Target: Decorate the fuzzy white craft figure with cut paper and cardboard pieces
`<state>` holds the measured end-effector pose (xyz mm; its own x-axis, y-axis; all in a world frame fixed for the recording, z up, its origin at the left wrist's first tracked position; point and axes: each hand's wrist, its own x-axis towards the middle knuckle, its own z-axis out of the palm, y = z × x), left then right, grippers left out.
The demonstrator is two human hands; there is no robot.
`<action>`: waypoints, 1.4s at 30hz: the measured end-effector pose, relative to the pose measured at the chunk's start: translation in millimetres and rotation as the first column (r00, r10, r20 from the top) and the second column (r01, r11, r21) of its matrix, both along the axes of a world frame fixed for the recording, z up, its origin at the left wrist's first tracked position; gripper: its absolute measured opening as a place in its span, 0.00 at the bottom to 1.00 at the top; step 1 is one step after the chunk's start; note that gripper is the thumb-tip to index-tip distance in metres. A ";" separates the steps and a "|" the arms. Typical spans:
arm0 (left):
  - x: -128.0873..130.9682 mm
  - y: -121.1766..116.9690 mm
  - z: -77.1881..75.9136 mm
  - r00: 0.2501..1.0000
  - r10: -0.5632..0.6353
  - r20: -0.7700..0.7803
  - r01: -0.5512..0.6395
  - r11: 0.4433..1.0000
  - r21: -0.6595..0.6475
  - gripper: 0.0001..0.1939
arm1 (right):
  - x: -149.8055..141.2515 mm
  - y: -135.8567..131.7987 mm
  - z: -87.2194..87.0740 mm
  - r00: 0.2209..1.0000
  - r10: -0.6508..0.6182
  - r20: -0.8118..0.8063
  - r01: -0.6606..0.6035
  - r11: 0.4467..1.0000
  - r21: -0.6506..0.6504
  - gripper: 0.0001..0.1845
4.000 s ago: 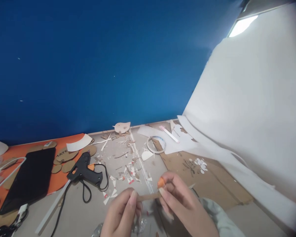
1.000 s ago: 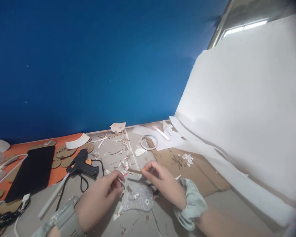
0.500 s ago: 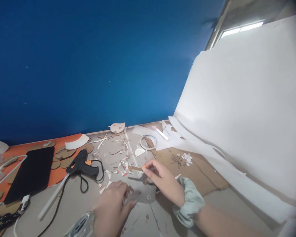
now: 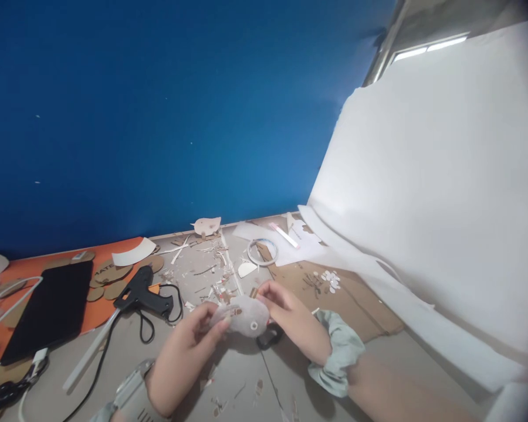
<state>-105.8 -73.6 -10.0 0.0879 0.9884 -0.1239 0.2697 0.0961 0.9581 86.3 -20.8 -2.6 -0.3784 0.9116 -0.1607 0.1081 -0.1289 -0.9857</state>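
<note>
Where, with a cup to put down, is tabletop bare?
Grey tabletop shows bare below the black glue gun, beside the left forearm, and between the brown cardboard sheet and the right forearm. Crowded: paper scraps in the middle, and the orange sheet bearing a flat black tablet and brown cardboard discs.

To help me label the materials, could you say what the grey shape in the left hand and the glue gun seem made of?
The grey shape could be felt or coated card: its surface looks matte, but is too blurred to settle. The glue gun looks like black plastic, judging by its moulded body.
</note>
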 end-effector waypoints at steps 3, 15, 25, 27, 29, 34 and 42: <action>1.7 1.4 2.6 0.984 0.079 0.159 -0.081 0.997 0.007 0.12 | 0.5 -1.3 -2.5 0.993 0.115 0.002 -0.115 0.993 0.006 0.09; -5.5 4.2 -11.6 0.877 0.275 0.395 -0.285 0.958 -0.033 0.11 | 1.0 -3.7 -2.3 0.912 0.174 0.371 -0.233 0.965 0.118 0.12; -14.3 10.6 -20.2 0.638 0.327 0.697 -0.371 0.924 -0.094 0.08 | -18.4 -32.2 -25.9 0.690 0.103 0.716 -0.600 0.635 0.487 0.10; -12.4 9.3 -18.6 0.666 0.345 0.662 -0.379 0.920 -0.098 0.10 | -20.7 -32.0 -31.6 0.686 0.081 0.723 -0.602 0.622 0.501 0.09; -12.1 8.9 -19.0 0.698 0.362 0.617 -0.398 0.913 -0.086 0.12 | -19.6 -28.7 -33.8 0.702 0.090 0.706 -0.609 0.590 0.530 0.10; -15.3 12.4 -24.7 0.804 0.397 0.444 -0.428 0.903 -0.032 0.15 | -8.4 -21.9 -22.4 0.771 0.259 0.582 -0.628 0.464 0.625 0.08; -11.5 7.8 -22.0 0.953 0.303 0.021 -0.303 0.945 0.126 0.13 | -1.1 -14.2 -2.8 0.974 0.000 0.228 -0.084 0.928 0.362 0.11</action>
